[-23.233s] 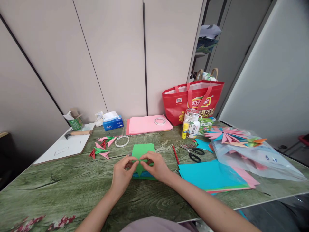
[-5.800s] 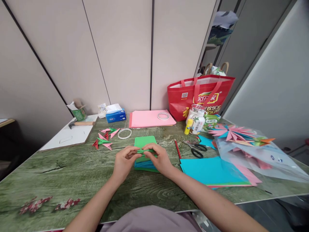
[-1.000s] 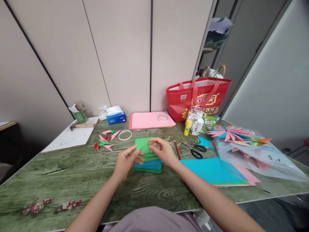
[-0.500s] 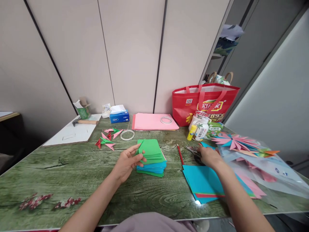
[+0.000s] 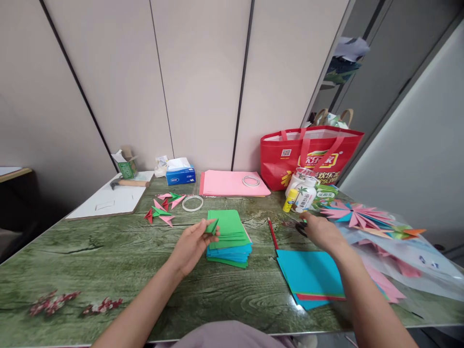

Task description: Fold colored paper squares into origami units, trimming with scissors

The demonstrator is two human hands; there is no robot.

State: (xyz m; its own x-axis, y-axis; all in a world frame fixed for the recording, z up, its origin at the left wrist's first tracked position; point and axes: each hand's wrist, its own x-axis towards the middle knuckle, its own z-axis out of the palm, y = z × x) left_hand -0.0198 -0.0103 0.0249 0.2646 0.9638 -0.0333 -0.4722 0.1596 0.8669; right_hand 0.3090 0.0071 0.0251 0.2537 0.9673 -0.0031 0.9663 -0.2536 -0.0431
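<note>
My left hand pinches a small folded green paper piece between thumb and fingers. That piece is held over the near-left part of a stack of green and blue paper rectangles. Farther right, my right hand is closed at a pair of scissors whose black handle shows beside the fingers; the blades are blurred. A red pencil lies left of the scissors. Below my right hand are blue paper sheets, with red edges showing underneath.
Folded paper pieces and a tape roll lie at left. Behind stand a tissue box, pink sheets, a glue stick, a white jar and a red bag. A hammer rests on a white board.
The green paper piece in my left hand has turned and now shows its folds. My right hand has shifted slightly at the scissors, uncovering more of the black handle. The view moved slightly.
</note>
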